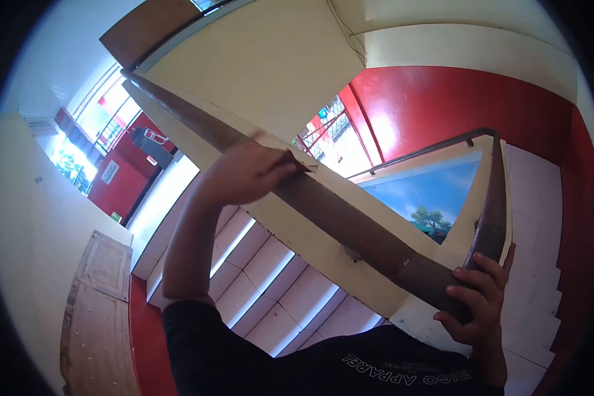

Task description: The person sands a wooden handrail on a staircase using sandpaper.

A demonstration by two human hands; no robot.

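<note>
A brown handrail (343, 221) runs diagonally down beside the stairs and bends at its lower right end. My left hand (247, 173) is on the upper part of the rail, its fingers closed round a thin brown piece (299, 162) that looks like sandpaper or folded sheet and touches the rail's top. Down at the bend, my right hand (478, 294) rests against the rail with its fingers spread. Scuffs and a pale seam mark the rail near that bend.
Tiled steps (270, 300) descend below the rail. Beyond it are a red wall (442, 105), a blue sky mural (435, 191) and a second rail section (429, 145). A wooden door (99, 323) stands at the lower left.
</note>
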